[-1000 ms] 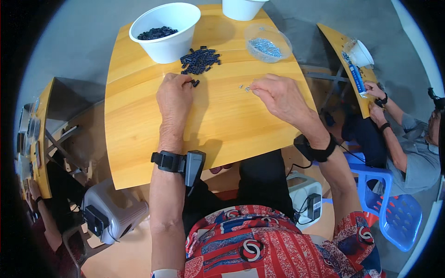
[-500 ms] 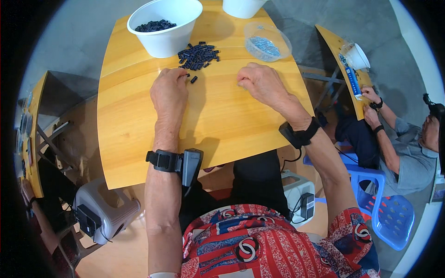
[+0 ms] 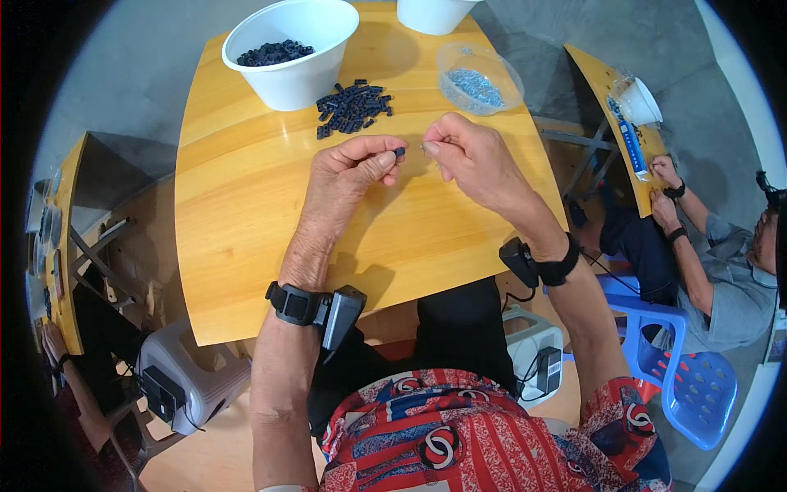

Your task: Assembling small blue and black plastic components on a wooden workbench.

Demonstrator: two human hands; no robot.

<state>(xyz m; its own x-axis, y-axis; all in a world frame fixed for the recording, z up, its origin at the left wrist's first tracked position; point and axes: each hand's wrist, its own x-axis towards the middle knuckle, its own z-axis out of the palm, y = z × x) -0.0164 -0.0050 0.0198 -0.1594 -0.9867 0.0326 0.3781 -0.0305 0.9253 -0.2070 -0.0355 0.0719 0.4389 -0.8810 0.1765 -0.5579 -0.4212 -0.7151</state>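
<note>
The left hand point(image 3: 348, 170) pinches a small black plastic-looking cylinder point(image 3: 400, 152) at thumb and fingertips — just left of, and apart from, the tiny silvery piece point(image 3: 424, 148) pinched by the right hand point(image 3: 475, 160); the cylinder's axis is unclear.

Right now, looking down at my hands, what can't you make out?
All in the head view:
- Black piece: partly covered by the left hand, so its full shape is hidden.
- Silvery bit at the right hand: too small to tell its shape.
- Silvery pieces in the clear tub: too small to count.
- Far white bowl: top cut off by the picture's upper edge, contents unseen.
</note>
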